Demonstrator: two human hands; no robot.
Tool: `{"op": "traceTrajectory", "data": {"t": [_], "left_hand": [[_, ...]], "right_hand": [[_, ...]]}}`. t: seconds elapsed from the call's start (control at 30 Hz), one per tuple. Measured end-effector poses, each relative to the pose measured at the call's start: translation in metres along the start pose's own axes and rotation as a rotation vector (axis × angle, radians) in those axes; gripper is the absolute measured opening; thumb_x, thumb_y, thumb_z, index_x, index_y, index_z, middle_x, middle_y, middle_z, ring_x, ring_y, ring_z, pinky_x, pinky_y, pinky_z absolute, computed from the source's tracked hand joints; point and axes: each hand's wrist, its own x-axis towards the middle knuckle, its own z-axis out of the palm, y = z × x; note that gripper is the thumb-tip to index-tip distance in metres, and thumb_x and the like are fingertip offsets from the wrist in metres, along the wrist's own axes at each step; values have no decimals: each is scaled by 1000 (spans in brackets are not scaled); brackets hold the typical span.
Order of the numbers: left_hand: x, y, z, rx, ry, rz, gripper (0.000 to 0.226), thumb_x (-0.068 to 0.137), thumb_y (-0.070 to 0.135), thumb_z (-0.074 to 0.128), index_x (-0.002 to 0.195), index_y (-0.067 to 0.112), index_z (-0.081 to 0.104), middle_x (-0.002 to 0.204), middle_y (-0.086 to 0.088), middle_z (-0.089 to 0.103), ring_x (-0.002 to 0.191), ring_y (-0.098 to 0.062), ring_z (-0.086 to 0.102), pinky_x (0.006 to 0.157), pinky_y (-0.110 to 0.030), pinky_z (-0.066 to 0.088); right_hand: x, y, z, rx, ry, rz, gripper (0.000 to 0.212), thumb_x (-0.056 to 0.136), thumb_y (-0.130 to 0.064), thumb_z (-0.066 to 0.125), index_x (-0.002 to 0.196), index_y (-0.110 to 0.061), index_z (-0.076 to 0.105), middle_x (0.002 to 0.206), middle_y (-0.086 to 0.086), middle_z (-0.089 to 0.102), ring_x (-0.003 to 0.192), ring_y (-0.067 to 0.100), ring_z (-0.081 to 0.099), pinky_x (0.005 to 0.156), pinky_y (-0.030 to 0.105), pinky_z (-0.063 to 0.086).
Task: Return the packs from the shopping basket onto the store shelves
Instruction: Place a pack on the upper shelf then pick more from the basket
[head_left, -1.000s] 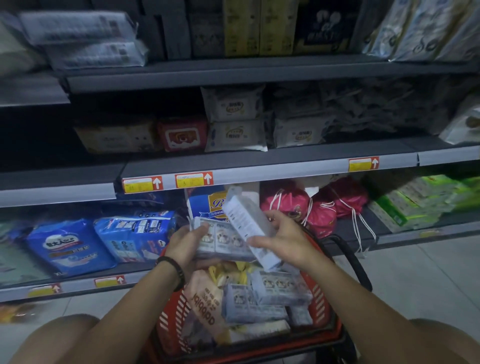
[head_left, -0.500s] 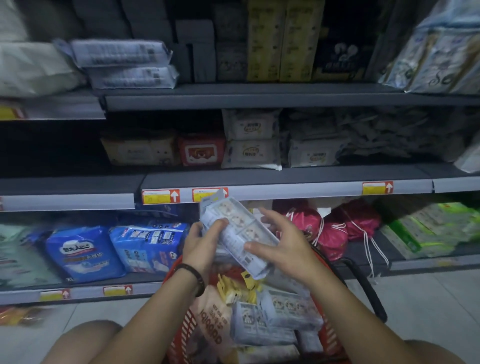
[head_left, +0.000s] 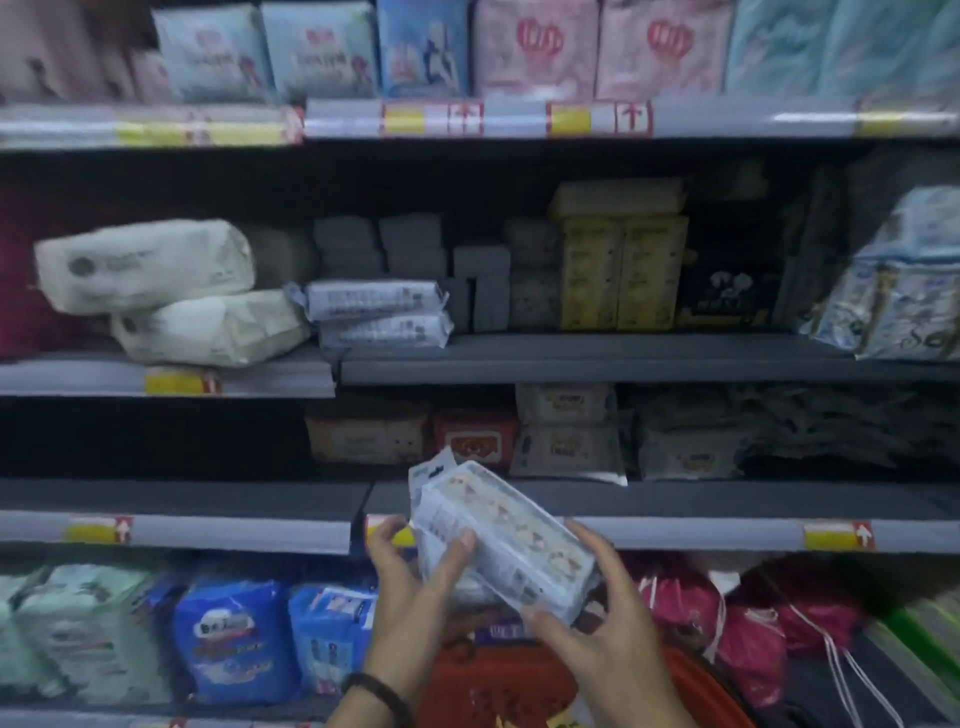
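Both hands hold a stack of white tissue packs (head_left: 511, 540) tilted in front of the lower shelf edge. My left hand (head_left: 415, 587) grips the stack's left end, thumb on its face. My right hand (head_left: 597, 623) holds the lower right end from underneath, fingers curled round it. Just under the hands the red shopping basket (head_left: 498, 686) shows only its rim and part of its inside. Two matching white packs (head_left: 379, 314) lie stacked on the middle shelf (head_left: 597, 358), up and left of the hands.
Shelves fill the view. Cream bags (head_left: 156, 291), grey and yellow packs sit on the middle shelf. Wipes packs (head_left: 566, 431) lie on the shelf behind the hands. Blue packs (head_left: 234, 639) and pink drawstring bags (head_left: 727, 623) fill the bottom shelf.
The view has tilted up from the basket to the higher shelves. Both hands have lifted the packs out of the basket and upward, toward the shelf edge.
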Motion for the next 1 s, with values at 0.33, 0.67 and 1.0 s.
{"op": "traceTrajectory", "data": {"t": [0.33, 0.67, 1.0], "left_hand": [[46, 158, -27, 492, -116, 512, 96, 79, 12, 88, 149, 47, 32, 131, 27, 61, 119, 1, 65, 99, -36, 58], [155, 277, -25, 858, 249, 773, 75, 87, 28, 81, 150, 24, 40, 139, 0, 62, 125, -22, 60, 105, -41, 53], [220, 262, -27, 1220, 397, 631, 54, 99, 30, 63, 144, 14, 40, 142, -22, 39, 123, -45, 52, 101, -54, 49]], "right_hand": [[108, -161, 37, -136, 28, -286, 77, 73, -36, 94, 140, -41, 56, 127, -22, 63, 108, -14, 60, 75, 7, 51], [256, -271, 106, -243, 9, -244, 80, 74, -44, 91, 142, -27, 55, 129, -4, 65, 109, 15, 65, 95, 40, 61], [293, -276, 128, -438, -138, -131, 52, 79, -46, 90, 105, -23, 51, 101, -7, 61, 87, 8, 64, 63, 24, 56]]}}
